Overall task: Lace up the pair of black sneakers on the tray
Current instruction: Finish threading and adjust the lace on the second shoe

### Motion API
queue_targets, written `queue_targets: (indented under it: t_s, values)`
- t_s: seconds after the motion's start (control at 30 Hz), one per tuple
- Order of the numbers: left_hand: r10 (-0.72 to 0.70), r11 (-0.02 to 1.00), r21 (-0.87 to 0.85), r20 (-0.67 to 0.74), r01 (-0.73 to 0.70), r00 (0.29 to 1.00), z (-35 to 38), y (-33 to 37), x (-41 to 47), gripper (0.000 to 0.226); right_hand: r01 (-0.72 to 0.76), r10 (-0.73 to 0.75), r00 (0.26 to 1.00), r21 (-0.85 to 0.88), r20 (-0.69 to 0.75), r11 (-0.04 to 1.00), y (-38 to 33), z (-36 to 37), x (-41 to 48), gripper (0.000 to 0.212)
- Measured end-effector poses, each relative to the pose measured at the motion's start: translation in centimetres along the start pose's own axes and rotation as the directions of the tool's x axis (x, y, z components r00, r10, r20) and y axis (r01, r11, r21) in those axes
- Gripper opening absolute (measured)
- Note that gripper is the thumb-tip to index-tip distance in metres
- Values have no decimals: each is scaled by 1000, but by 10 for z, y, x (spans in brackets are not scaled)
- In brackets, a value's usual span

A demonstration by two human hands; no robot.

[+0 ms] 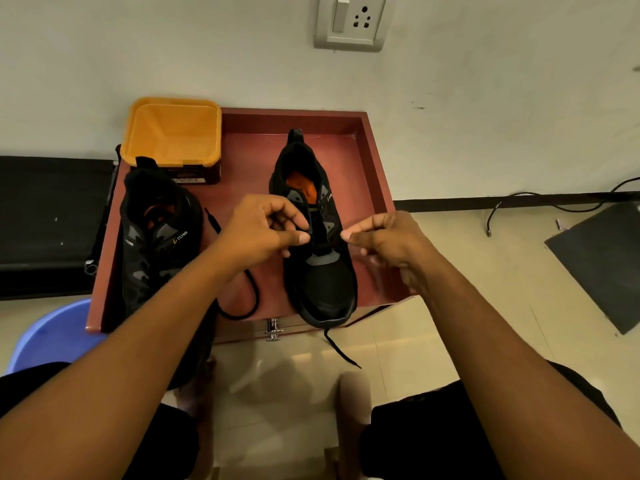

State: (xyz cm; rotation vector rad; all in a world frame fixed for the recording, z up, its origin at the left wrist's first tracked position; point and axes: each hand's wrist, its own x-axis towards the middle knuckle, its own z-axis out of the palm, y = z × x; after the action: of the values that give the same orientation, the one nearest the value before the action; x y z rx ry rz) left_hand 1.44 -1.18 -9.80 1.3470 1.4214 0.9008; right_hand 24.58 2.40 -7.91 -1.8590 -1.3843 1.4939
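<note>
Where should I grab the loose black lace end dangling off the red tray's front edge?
Pinch the loose black lace end near its tip, coming from the near side: it hangs free below the black sneaker's toe, clear of the red tray.

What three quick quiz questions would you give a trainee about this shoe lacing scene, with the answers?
1. True or false: the orange tub holds a sneaker.
2. Multiple choice: the left hand and right hand pinch a lace on which shoe? A, the right-hand sneaker. B, the left-hand sneaker. C, a shoe on the floor.
3. Fill in: a loose lace end hangs over the tray's ____ edge.

Key: 1 false; 2 A; 3 near.
</note>
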Motion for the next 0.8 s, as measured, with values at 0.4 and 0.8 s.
queue_targets:
  t_s: [0.4, 0.8]
  values:
    - [66, 946, 319, -5, -61, 998, -1, -14, -6, 13, 252, -219, 957, -171, 189, 952, -26, -9, 6, 9]
    - [27, 944, 329, -54, -8, 998, 6, -17, -5, 13, 507, -428, 854, -290, 295, 812, -16, -1, 10, 17]
